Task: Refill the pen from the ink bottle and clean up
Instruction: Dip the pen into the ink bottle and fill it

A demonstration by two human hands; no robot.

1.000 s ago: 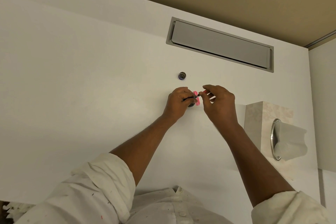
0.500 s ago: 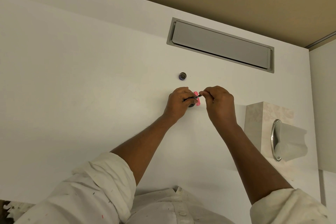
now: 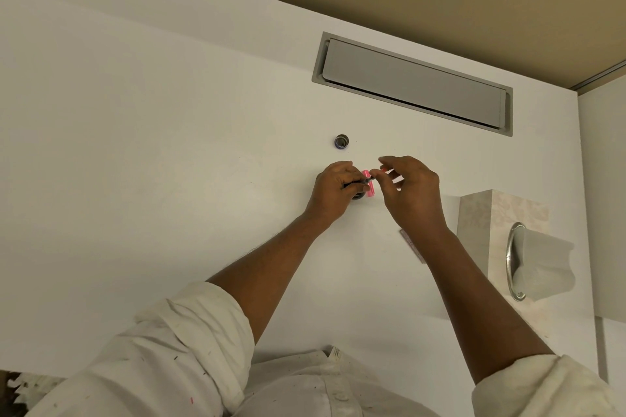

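White desk (image 3: pixel 135 145) fills the view, grey flap (image 3: pixel 413 83) at 1 o'clock, tissue box (image 3: pixel 487 213) at 3. Dead centre, left hand (image 3: pixel 333 191) grips a thin dark pen part (image 3: pixel 357 183) over the ink bottle (image 3: pixel 359 196) (mostly hidden). Right hand (image 3: pixel 411 195) has its fingers loose by the pink piece (image 3: pixel 369 185), and I can't tell if it's holding anything. Small round cap (image 3: pixel 341 141) sits at 12.

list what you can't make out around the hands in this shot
Head view only:
Dark bottle: mostly under the left hand, which grips a thin pen part; ink level unseen.
Pink piece: too small to identify; unclear whether the right hand pinches it.
Flat strip: partly covered by the right wrist.
Round cap: too small for detail.
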